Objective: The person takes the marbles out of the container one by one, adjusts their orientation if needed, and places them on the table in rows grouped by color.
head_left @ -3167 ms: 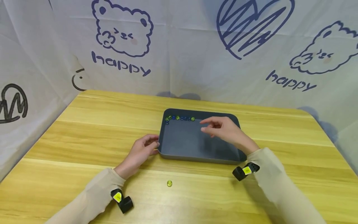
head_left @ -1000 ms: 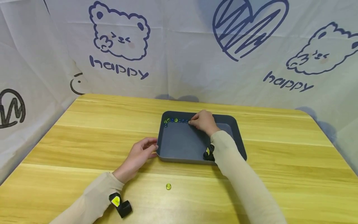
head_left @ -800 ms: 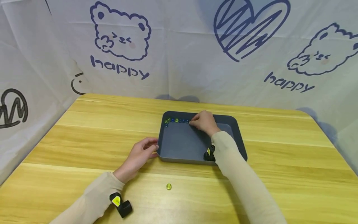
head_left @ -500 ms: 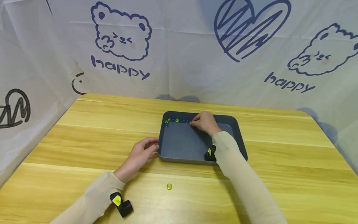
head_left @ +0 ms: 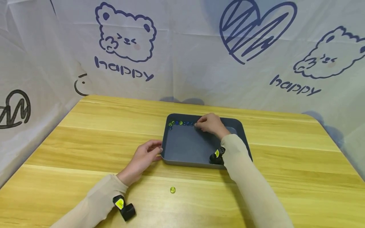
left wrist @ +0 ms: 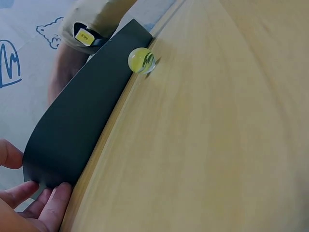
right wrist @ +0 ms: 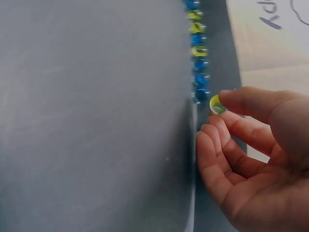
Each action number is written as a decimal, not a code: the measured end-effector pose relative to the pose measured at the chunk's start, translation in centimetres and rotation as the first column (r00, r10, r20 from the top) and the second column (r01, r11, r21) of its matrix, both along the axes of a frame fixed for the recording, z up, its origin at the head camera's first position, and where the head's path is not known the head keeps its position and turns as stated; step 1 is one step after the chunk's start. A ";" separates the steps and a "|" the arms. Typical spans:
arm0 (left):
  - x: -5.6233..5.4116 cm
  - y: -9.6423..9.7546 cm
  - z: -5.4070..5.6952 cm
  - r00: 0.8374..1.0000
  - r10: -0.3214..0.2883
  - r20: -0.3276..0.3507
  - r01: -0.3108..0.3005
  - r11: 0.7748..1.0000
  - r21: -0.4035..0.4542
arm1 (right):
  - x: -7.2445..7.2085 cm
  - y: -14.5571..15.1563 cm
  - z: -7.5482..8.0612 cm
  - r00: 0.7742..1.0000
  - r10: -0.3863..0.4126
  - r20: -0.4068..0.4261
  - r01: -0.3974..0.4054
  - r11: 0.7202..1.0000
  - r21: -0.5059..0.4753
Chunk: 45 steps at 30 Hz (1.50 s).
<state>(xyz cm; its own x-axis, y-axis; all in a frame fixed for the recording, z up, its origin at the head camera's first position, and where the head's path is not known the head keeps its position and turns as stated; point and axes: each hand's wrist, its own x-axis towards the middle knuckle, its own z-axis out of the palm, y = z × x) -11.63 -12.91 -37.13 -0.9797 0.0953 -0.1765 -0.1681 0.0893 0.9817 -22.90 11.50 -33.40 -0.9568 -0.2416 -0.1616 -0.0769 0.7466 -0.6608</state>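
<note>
A: What does the right grip (head_left: 210, 124) pinch?
B: A marble (right wrist: 218, 104), just beside the end of the row (right wrist: 199, 50) in the tray (head_left: 182, 145).
A: And the left grip (head_left: 144, 156)?
B: Spread, touching the tray's left side. Light steadying there, with gentle lowering and release, should leave the row undisturbed.

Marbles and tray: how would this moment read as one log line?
Right hand: pinches yellow marble beside marble row | Left hand: touches tray | Loose marble: on table

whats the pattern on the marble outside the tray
Clear marble with yellow and dark green swirls, best in left wrist view.
</note>
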 end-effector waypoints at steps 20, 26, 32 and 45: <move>0.1 0.0 0.2 1.000 0.005 0.015 -0.004 1.000 -0.005 | 0.7 1.6 1.5 0.996 -0.028 0.081 0.050 0.958 -0.282; 0.1 0.0 0.2 1.000 0.000 0.014 0.000 1.000 -0.009 | 1.7 1.7 2.0 0.998 -0.013 0.057 0.030 0.952 -0.306; 0.1 0.1 0.2 1.000 0.002 0.013 -0.002 1.000 -0.010 | 3.0 2.1 2.4 1.000 0.022 -0.003 -0.021 0.949 -0.316; 0.0 0.0 0.0 1.000 0.002 0.008 -0.002 1.000 -0.021 | 6.3 2.3 2.9 0.987 0.034 -0.156 -0.087 0.935 -0.345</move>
